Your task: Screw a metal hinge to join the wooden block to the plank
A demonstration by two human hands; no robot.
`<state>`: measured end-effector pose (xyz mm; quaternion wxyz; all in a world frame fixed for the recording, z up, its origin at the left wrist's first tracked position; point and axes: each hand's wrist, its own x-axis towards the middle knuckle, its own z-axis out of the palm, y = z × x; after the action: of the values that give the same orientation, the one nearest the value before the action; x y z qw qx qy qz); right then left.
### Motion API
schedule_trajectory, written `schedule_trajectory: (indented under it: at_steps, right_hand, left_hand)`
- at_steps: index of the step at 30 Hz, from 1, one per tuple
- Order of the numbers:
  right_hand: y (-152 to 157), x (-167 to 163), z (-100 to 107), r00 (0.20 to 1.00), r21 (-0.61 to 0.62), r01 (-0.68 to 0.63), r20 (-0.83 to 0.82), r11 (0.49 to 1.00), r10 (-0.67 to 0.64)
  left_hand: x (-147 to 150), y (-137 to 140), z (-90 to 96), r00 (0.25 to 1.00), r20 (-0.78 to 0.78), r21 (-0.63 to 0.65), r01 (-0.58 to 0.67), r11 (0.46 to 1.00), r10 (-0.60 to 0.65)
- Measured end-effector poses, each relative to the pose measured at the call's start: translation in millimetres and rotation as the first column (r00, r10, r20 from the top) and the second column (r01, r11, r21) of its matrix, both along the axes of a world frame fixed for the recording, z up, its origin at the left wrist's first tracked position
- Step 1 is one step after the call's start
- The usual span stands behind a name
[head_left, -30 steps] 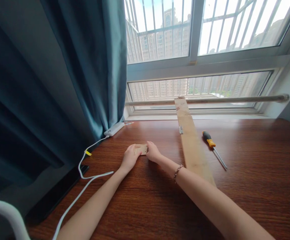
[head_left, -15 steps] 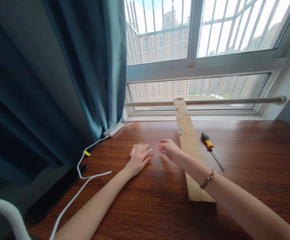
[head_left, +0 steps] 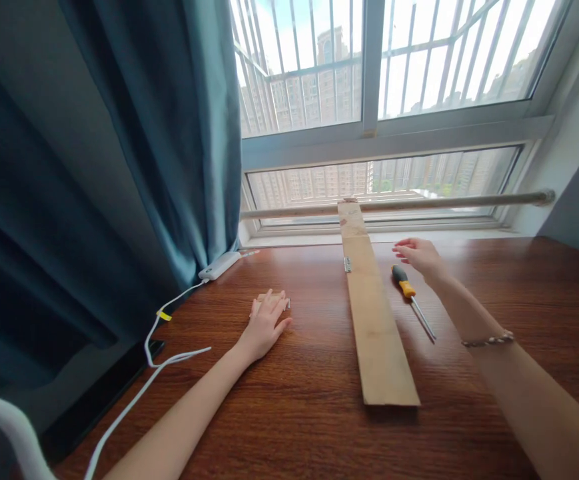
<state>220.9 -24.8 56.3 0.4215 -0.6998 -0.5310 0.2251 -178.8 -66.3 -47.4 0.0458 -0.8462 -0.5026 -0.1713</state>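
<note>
My left hand (head_left: 264, 327) lies flat with fingers spread on a small tan piece (head_left: 268, 297), which it mostly covers. A bit of shiny metal (head_left: 288, 303) shows at that piece's right edge. My right hand (head_left: 419, 257) is in the air just beyond the screwdriver (head_left: 405, 285), its fingers loosely bent and holding nothing. The screwdriver, with a black and yellow handle, lies with its shaft pointing toward me. Between my hands a long tan board (head_left: 376, 320) stretches toward the window. A small metal hinge (head_left: 348, 265) sits on the board's left edge.
The board's far end reaches the rail (head_left: 429, 203) in front of the window. A white power strip (head_left: 220, 266) and its white cable (head_left: 152, 333) lie at the left of the brown table (head_left: 309, 427). A blue curtain (head_left: 204, 133) hangs behind them.
My right hand has moved right and away from me, across the board to beyond the screwdriver. My left hand stays on the small tan piece. The view has shifted slightly.
</note>
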Motion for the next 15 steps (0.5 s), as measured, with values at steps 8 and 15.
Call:
schedule_trajectory:
  at_steps: [8,15]
  right_hand:
    - [14.9,40.4,-44.9,0.974,-0.359,-0.031,0.198,0.933,0.108]
    - [15.8,33.7,-54.0,0.963,-0.431,-0.05,0.217,0.901,0.158]
  left_hand:
    - [39.9,-5.6,14.4,0.903,0.371,-0.021,0.239,0.971,-0.215]
    - [151.8,54.5,51.9,0.284,0.871,-0.473,0.263,0.841,0.401]
